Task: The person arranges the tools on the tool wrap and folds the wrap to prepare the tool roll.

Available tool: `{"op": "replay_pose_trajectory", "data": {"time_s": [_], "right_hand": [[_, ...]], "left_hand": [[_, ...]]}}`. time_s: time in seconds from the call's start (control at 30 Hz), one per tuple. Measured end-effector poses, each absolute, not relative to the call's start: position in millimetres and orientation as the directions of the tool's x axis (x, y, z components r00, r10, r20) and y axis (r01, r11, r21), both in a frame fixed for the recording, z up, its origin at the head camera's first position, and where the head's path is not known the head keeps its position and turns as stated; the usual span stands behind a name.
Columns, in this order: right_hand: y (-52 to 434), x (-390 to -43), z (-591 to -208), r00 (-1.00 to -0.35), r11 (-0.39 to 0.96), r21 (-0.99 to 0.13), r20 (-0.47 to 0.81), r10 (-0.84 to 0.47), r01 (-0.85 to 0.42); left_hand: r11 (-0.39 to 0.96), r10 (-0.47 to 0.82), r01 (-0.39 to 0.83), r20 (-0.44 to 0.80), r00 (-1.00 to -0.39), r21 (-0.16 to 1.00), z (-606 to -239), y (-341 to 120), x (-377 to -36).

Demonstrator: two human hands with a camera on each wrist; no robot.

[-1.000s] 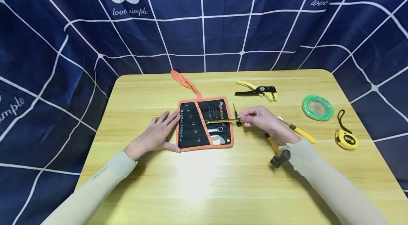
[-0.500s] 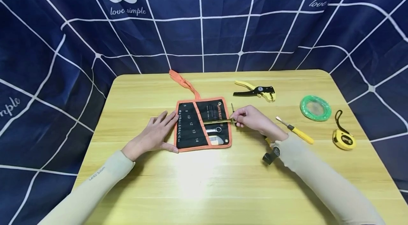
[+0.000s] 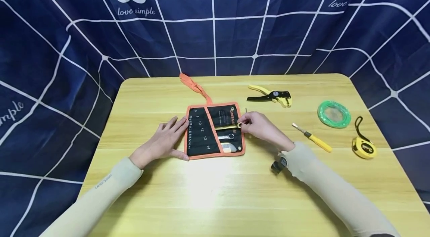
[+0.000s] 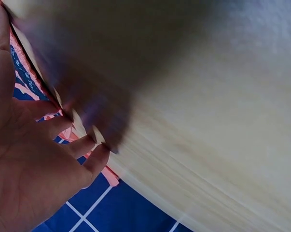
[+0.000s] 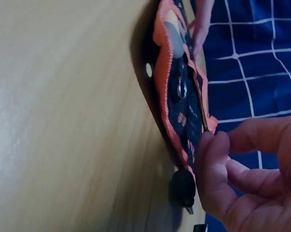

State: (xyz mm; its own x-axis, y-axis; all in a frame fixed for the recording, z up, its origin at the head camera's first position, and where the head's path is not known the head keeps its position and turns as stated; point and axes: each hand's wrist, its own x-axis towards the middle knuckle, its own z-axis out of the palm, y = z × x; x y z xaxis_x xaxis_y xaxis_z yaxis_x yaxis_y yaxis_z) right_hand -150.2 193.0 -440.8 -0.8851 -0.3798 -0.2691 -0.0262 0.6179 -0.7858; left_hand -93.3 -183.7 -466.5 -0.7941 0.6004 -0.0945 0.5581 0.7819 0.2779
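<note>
Here's the brass wrench [image 3: 226, 127], lying across the open right side of the pouch [image 3: 198, 145], its ring end pinched between thumb and finger of the right hand [image 3: 260, 127]. The grip is clamped on it, and the right wrist view shows the fingertips together at its end. The far end drops out of sight at the orange band [image 3: 219, 146] edging the slots; which numbered slot, I can't tell.

Into the pouch, black with orange trim: a silver wrench [image 3: 224, 137] sits just below the brass one, ring end showing, and below that a broad grey tool [image 3: 229, 148] pokes out near the corner eyelet [image 3: 240, 148]. Printed sizes run down the left panel, 6 to 14. Over on that edge the left hand [image 3: 162, 143] lies spread, fingers apart and gripping nothing, fingertips and thumb at the trim. An orange strap [image 3: 196, 88] trails off the top.

Now the table [image 3: 208, 203], pale wood grain with a bright glare in front of the pouch! A black-handled tool [image 5: 184, 187] lies right by the pouch's edge, mostly behind the right hand from above. Farther right come yellow-and-black pliers [image 3: 270, 95], a yellow screwdriver [image 3: 319, 143], a green coil [image 3: 334, 124] and a tape measure [image 3: 364, 148], and round it all hangs a navy curtain [image 3: 188, 39], white-gridded, lettered "love simple"
</note>
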Motion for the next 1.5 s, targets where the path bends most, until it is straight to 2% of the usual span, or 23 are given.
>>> {"op": "replay_pose_trajectory", "data": {"time_s": [0.13,0.4,0.63,0.93,1.2,1.5], "right_hand": [[183,-150,-441,-0.876,0.649,-0.753,-0.235,-0.421,-0.111],[162,-150,-445,-0.837,0.654,-0.743,-0.264,-0.479,-0.140],[154,-151,-447,-0.848,0.672,-0.729,-0.272,-0.455,-0.127],[153,-153,-451,-0.856,0.697,-0.684,-0.210,-0.473,-0.217],[164,-140,-452,-0.878,0.655,-0.747,-0.232,-0.419,-0.116],[173,-126,-455,-0.948,0.502,-0.864,-0.134,-0.288,-0.030]], "left_hand": [[0.787,0.594,0.553,-0.094,-0.799,0.272,-467,-185,-93],[0.785,0.600,0.558,-0.109,-0.792,0.269,-468,-182,-94],[0.784,0.602,0.563,-0.094,-0.793,0.262,-468,-183,-91],[0.784,0.600,0.561,-0.091,-0.795,0.265,-469,-183,-91],[0.779,0.614,0.579,-0.105,-0.782,0.241,-469,-180,-91],[0.781,0.613,0.584,-0.091,-0.785,0.223,-466,-183,-93]]}}
